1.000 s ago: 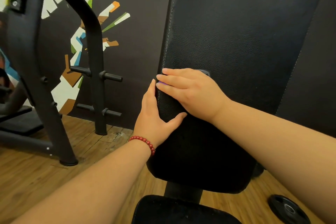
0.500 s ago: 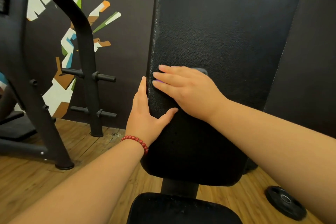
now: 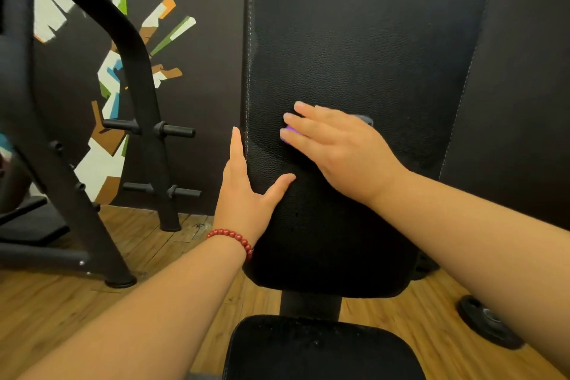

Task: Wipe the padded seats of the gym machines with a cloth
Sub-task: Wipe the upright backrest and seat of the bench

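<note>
A tall black padded backrest stands upright in front of me, with a black seat pad below it. My right hand lies flat on the backrest, straight fingers pointing left, pressing a cloth against the pad. Only a purple sliver of the cloth shows under the fingertips; the rest is hidden by the hand. My left hand, with a red bead bracelet at the wrist, rests on the backrest's left edge, thumb on the front face and fingers straight up along the side.
A black steel rack frame with plate pegs stands left on the wooden floor. A weight plate lies on the floor at lower right. Another dark pad borders the backrest on the right.
My right hand has slid to the right with the cloth, away from the backrest's left edge. My left hand stays on that edge.
</note>
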{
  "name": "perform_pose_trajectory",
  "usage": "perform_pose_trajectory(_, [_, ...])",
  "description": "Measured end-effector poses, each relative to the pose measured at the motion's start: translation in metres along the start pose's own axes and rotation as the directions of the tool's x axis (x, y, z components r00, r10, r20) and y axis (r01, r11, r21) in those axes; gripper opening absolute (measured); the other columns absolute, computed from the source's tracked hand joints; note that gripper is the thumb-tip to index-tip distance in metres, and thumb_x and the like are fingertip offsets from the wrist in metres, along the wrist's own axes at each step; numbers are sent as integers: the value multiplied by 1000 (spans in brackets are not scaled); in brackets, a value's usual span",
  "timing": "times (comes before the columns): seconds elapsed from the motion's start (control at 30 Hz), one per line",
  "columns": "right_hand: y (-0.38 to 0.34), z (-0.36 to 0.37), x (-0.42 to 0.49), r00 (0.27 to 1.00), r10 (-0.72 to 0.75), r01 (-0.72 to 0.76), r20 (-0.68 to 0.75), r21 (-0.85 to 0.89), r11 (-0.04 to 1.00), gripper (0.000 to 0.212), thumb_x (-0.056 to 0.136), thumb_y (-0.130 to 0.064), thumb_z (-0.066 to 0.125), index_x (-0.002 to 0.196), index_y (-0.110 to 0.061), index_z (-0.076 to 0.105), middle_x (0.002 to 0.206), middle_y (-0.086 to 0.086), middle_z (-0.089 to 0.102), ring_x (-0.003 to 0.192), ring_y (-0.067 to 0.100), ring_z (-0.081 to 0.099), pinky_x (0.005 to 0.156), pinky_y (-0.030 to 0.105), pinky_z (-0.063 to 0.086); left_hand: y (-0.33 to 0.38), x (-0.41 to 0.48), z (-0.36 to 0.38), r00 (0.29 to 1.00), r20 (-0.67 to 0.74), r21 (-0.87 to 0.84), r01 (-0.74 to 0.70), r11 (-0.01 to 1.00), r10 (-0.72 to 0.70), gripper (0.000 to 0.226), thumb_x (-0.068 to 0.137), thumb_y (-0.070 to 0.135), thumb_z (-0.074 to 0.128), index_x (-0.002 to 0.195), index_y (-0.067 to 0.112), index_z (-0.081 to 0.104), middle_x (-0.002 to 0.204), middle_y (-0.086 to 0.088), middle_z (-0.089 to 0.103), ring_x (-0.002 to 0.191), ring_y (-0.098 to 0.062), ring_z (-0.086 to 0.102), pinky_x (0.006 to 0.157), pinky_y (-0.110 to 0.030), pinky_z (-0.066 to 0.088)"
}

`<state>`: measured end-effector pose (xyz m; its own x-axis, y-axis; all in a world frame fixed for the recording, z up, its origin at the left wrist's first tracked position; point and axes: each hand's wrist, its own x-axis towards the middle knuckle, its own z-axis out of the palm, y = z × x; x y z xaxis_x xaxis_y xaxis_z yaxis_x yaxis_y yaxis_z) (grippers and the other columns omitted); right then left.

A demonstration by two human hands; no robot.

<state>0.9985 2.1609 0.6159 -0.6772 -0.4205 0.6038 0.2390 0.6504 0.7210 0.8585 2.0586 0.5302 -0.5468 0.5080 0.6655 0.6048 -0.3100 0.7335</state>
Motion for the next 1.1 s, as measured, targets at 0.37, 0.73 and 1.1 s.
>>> perform_pose_trajectory(0.37, [-20,6,-26,1000,3,-2,-26,45,999,33,96,-5,47,122,-4,66,130,13,61,124,30,56,107,40,39,-9,-3,-6,997,71,7,21,1000,-21,97,82,47,66,151,40,-1,157,11,23,140,-3,26,115,-30,26])
perform_pose_trajectory(0.73, [-43,21,-26,993,93,-89,-76,56,994,33,98,-5,44,124,-4,64,132,11,60,124,27,57,106,40,42,-12,-2,-4,997,68,61,-36,997,32,64,102,33,37,153,34,-2,160,11,12,127,13,12,103,-13,16])
perform_pose_trajectory(1.1, [-38,5,-31,965,260,-261,-21,-106,960,44,93,-16,56,136,-22,56,145,10,49,136,35,41,110,63,25,8,67,-56,762,296,584,-622,521,577,62,97,42,34,153,20,19,161,-13,10,147,-22,9,116,-30,5])
